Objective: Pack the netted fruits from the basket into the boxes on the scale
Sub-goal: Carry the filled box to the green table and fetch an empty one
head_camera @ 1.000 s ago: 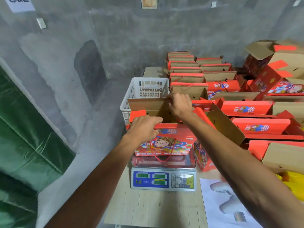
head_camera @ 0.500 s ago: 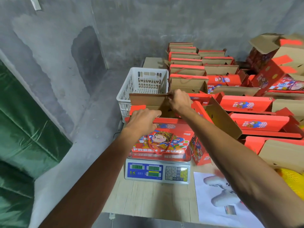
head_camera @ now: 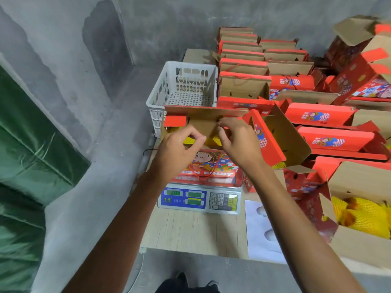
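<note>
Nearly done: box (head_camera: 208,166) on scale (head_camera: 200,199) holds netted fruit (head_camera: 213,141); left hand (head_camera: 177,151), right hand (head_camera: 239,142) pinch flap (head_camera: 203,121); basket (head_camera: 169,85) upper centre.

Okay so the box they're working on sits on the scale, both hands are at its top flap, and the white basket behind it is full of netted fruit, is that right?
Not quite: the head view shows the white basket empty, its perforated floor bare. The rest holds: the box sits on the scale, with the left hand and right hand at its top flap.
</note>
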`<action>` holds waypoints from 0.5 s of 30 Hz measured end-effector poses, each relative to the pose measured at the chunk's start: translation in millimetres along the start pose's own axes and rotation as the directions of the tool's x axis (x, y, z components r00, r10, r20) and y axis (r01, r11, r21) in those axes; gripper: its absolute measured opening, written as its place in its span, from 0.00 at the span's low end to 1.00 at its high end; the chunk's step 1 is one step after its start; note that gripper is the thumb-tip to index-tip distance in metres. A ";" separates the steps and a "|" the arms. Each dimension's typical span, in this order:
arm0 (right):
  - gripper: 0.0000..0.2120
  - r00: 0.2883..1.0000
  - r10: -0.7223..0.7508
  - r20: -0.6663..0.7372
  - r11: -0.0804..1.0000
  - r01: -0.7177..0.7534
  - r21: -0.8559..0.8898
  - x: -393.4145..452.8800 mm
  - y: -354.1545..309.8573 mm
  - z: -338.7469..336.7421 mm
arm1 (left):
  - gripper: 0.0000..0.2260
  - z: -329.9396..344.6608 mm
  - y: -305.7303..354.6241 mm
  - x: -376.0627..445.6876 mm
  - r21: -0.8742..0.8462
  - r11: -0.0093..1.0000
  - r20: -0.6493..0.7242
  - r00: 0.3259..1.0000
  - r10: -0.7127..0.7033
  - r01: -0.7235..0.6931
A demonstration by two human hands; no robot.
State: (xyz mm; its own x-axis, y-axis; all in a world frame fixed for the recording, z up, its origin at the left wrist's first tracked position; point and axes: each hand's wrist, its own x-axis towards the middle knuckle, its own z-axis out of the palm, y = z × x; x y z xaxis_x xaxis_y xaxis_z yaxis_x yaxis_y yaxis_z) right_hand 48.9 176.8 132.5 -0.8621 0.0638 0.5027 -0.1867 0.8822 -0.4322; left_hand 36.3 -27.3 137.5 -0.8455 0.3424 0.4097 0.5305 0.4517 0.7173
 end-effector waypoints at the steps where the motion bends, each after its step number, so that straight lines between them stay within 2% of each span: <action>1: 0.09 0.998 -0.027 -0.051 0.999 0.028 0.024 -17.9 -0.1 1.2 | 0.04 0.8 3.1 -9.4 -0.122 0.992 -0.056 0.998 -0.018 0.011; 3: 0.08 0.988 -0.035 -0.153 0.991 0.054 0.126 -56.6 -2.1 8.2 | 0.05 0.3 3.0 -29.9 -0.417 0.901 -0.140 0.970 -0.199 0.125; 4: 0.09 0.980 -0.006 -0.198 0.975 0.050 0.216 -76.7 -4.6 13.2 | 0.07 -1.3 -1.2 -40.7 -0.626 0.755 -0.116 0.934 -0.337 0.195; 5: 0.09 0.973 0.042 -0.228 0.948 0.033 0.317 -96.0 -7.8 18.5 | 0.09 -3.3 -6.0 -51.5 -0.832 0.504 -0.028 0.891 -0.454 0.231; 6: 0.09 0.964 0.108 -0.241 0.913 0.000 0.409 -114.4 -12.0 23.4 | 0.12 -4.9 -13.6 -62.6 -0.945 0.224 0.088 0.845 -0.528 0.238; 7: 0.10 0.953 0.191 -0.236 0.871 -0.053 0.488 -131.5 -15.6 27.5 | 0.14 -6.2 -22.3 -74.1 -0.973 0.025 0.173 0.802 -0.572 0.228; 8: 0.09 0.934 0.290 -0.210 0.815 -0.127 0.565 -146.1 -18.5 31.2 | 0.15 -6.4 -30.9 -85.2 -0.969 -0.067 0.229 0.764 -0.603 0.238; 9: 0.10 0.903 0.400 -0.159 0.736 -0.213 0.643 -158.5 -20.6 35.1 | 0.15 -5.2 -39.1 -96.4 -0.960 -0.109 0.267 0.734 -0.624 0.257; 11: 0.12 0.815 0.578 -0.039 0.548 -0.352 0.759 -179.8 -24.2 44.7 | 0.17 -2.8 -54.1 -115.8 -0.947 -0.122 0.301 0.684 -0.664 0.299; 13: 0.14 0.731 0.681 0.049 0.384 -0.413 0.825 -196.6 -28.0 53.8 | 0.21 -2.6 -64.7 -128.0 -0.939 -0.154 0.328 0.663 -0.673 0.308; 15: 0.16 0.670 0.726 0.152 0.237 -0.451 0.861 -208.2 -30.5 59.6 | 0.28 -2.5 -71.1 -135.5 -0.931 -0.232 0.362 0.656 -0.662 0.280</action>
State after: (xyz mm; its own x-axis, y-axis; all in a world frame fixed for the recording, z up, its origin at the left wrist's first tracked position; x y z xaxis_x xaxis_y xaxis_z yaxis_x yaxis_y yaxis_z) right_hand 206.0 108.8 -3.6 -0.7849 0.6129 -0.0906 -0.0607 -0.2215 -0.9733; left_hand 113.1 -107.8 32.4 -0.8841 0.2245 -0.4098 -0.4165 -0.7763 0.4732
